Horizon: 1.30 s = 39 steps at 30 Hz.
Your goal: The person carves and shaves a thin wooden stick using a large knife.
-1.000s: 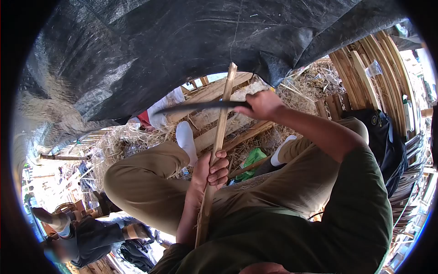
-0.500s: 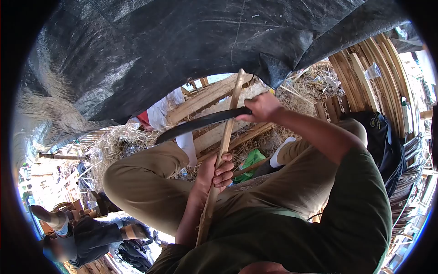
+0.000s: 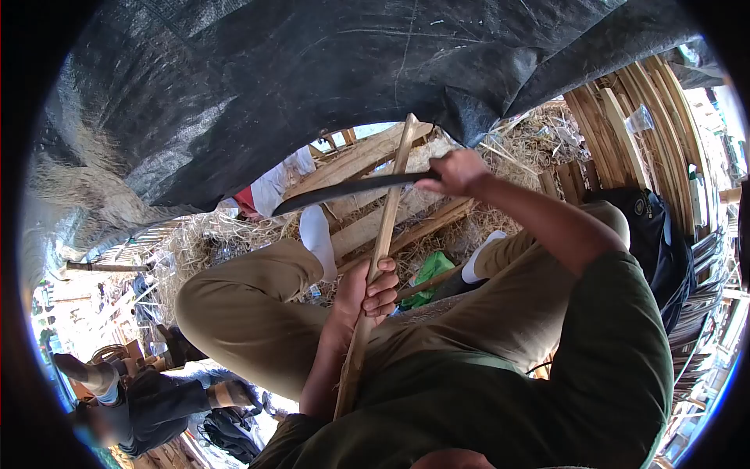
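My left hand (image 3: 366, 292) is wrapped round the lower middle of a long wooden strip (image 3: 388, 211), which slants up from my lap with its top end near the dark tarp. In my right hand (image 3: 457, 173) is the handle end of a long, dark, curved blade (image 3: 344, 190). The blade stretches leftward across the upper part of the strip; whether it touches the wood I cannot tell. Its tip lies above my white-socked foot (image 3: 316, 238).
Overhead hangs a dark tarp (image 3: 312, 70). Planks (image 3: 363, 164) and straw (image 3: 539, 137) lie beyond my feet, with a green plastic bag (image 3: 428, 275) between them. Stacked boards (image 3: 660, 125) and a black backpack (image 3: 652, 234) are at right. Another person (image 3: 148, 406) sits at lower left.
The blade swung down along the strip, then back up a little and rightward with my right hand. The strip's top tilted slightly to the right; my left hand kept its hold.
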Each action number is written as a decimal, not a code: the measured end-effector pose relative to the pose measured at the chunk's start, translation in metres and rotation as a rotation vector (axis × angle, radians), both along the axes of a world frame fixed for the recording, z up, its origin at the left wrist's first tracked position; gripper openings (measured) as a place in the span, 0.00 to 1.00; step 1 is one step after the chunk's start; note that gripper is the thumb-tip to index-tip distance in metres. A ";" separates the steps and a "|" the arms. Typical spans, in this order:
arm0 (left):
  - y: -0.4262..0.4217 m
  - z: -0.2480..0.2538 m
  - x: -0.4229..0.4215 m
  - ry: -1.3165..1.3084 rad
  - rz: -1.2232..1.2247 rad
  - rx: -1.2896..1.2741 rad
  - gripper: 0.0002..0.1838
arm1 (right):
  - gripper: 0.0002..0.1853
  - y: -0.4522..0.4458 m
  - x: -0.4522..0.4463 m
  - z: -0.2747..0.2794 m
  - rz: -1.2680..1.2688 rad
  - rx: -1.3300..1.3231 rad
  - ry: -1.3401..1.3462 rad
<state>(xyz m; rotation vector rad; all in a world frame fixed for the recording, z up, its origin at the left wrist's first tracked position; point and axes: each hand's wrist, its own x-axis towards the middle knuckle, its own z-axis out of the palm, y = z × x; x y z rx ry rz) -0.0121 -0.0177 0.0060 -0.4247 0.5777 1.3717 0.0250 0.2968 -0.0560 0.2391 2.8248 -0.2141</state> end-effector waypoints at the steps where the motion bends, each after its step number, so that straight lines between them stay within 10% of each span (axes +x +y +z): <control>1: -0.001 0.003 0.001 -0.013 0.006 -0.004 0.16 | 0.44 0.014 -0.006 0.001 -0.024 0.014 -0.061; 5: 0.000 0.001 0.002 -0.032 0.006 0.020 0.15 | 0.45 0.051 -0.012 0.000 -0.436 -0.020 0.118; 14: -0.007 0.001 -0.008 0.032 0.047 0.000 0.15 | 0.42 -0.016 -0.007 0.027 0.023 -0.023 -0.054; 29: -0.002 0.018 0.000 0.505 -0.001 -0.159 0.18 | 0.25 0.042 -0.014 0.040 -0.484 -0.458 -0.058; 39: 0.002 0.010 0.006 0.593 -0.071 -0.209 0.18 | 0.20 0.063 -0.011 0.034 -0.154 0.128 0.255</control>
